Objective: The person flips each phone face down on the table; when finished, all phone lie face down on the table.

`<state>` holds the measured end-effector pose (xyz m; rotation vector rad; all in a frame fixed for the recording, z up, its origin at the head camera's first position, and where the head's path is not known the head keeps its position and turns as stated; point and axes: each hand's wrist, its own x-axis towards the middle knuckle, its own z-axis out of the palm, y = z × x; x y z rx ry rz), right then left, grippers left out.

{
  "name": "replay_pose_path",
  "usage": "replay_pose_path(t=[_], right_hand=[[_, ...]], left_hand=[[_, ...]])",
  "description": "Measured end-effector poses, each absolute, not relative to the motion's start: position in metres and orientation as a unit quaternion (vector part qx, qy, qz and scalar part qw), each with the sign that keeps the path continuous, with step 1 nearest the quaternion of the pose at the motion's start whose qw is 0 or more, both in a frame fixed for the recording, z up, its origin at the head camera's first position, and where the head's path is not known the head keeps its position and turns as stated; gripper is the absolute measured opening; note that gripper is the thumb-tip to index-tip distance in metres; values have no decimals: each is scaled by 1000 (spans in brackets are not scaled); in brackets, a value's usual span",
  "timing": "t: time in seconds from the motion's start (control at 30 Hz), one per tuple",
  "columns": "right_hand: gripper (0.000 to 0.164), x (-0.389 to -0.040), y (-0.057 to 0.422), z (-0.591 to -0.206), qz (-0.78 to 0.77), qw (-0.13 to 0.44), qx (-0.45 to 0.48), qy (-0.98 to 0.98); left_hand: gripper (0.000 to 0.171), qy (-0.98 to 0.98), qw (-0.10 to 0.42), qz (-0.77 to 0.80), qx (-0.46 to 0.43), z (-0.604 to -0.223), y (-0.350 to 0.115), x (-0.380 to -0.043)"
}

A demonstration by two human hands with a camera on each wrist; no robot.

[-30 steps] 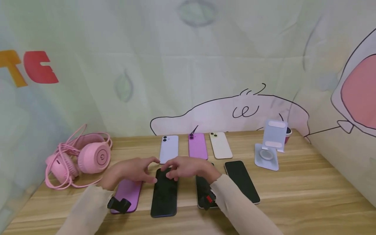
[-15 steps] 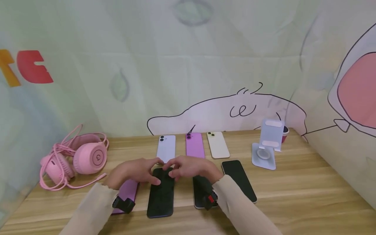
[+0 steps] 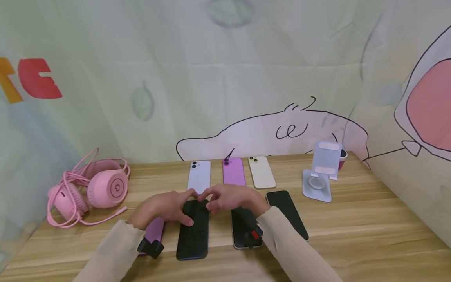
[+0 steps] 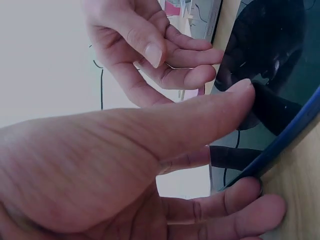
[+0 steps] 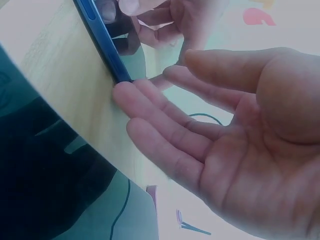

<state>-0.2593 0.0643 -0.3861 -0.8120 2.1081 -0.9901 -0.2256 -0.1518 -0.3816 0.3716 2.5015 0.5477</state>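
A phone with a dark screen and blue edge (image 3: 193,241) lies face up on the wooden table. My left hand (image 3: 168,206) has its thumb over the screen; its other fingers touch the phone's side edge in the left wrist view. At the far end of that phone, my right hand (image 3: 230,197) rests loosely extended fingers (image 5: 155,107) against a corner. Both index fingertips come together there. Under my left wrist a purple phone (image 3: 155,231) is partly covered, and a dark-screened phone (image 3: 243,237) sits partly hidden under my right wrist.
Behind are a pale blue phone (image 3: 199,174), a purple phone (image 3: 234,172) and a cream phone (image 3: 262,172), backs up. Another dark-screened phone (image 3: 287,211) lies right. Pink headphones (image 3: 105,190) with cable stand left; a light blue phone stand (image 3: 325,160) and a small cup (image 3: 343,158) stand right.
Both hands have closed in on the far end of the blue-edged phone, and their index fingertips now meet. My left thumb has slid slightly nearer over the screen. The view has shifted a little.
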Motion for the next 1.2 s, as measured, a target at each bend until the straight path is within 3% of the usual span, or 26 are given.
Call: replay_pose_path(t=[0.53, 0.87, 1.2], right_hand=[[36, -255, 55, -389, -463, 361, -197, 785], [41, -258, 56, -398, -472, 355, -198, 782], [32, -263, 59, -397, -472, 317, -207, 796]], left_hand=[[72, 937, 268, 187, 121, -374, -144, -221], [65, 935, 262, 209, 118, -380, -146, -222], [64, 929, 244, 245, 134, -381, -150, -225]])
